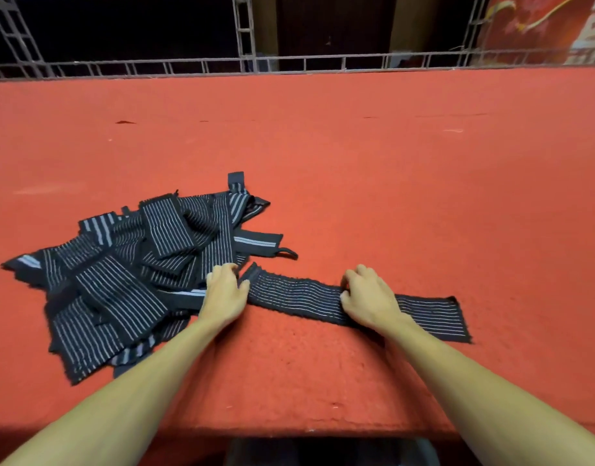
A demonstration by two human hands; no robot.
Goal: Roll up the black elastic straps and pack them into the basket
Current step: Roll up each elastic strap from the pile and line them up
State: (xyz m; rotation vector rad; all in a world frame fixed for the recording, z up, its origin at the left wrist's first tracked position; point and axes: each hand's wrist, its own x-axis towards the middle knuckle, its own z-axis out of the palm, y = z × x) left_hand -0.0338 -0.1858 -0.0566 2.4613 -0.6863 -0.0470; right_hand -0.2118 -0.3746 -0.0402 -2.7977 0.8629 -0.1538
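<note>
The only lettering in view is on a red banner with pale marks [541, 28] at the far right, and it is too blurred to read. The straps show plain white stripes with no label that can be made out.

Both bare forearms reach forward over a red felt-covered table [356, 163]. The right hand [370, 297] sits palm down on the middle of a long black elastic strap with thin white stripes [296, 295]. Its fingers curl over the strap's far edge and its thumb is on the cloth, pinching it. The left hand [225, 294] lies at that strap's left end, fingers curled and thumb against the end. Whether it actually grips the cloth cannot be told.

The strap lies flat and unrolled, slanting toward the right. Just left of it, touching the left hand, is a loose heap of black striped elastic straps [138, 264]. A grey metal truss rail [323, 60] runs behind the table.
</note>
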